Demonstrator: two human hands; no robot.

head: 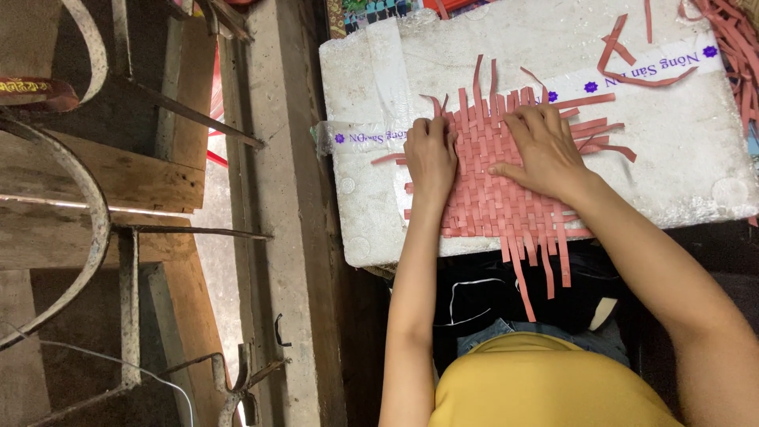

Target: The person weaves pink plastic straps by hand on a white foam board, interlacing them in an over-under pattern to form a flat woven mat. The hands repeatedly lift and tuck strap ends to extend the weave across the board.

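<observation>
The woven mat (506, 186) of flat salmon-pink strips lies under both my palms, on top of the white foam box lid (672, 150) that I use as a work surface, near its front edge. My left hand (431, 158) presses down on the mat's left border, fingers curled over the strip ends there (whether they actually pinch one I cannot tell). My right hand (545, 150) lies flat and spread on the upper right part, gripping nothing, just pinning the weave. Loose strip ends (538, 261) hang off the lid's front edge toward my lap and the yellow shirt (538, 387). More spare strips (632, 59) curl at the back of the lid, with a bundle (739, 39) at the far right corner. To my left stand wooden planks and a curved metal frame (87, 205). I judge that the edges are the risk: nothing locks the outer strips, so if either palm lifts or drags sideways, the border rows could slide apart and the weave go slack
</observation>
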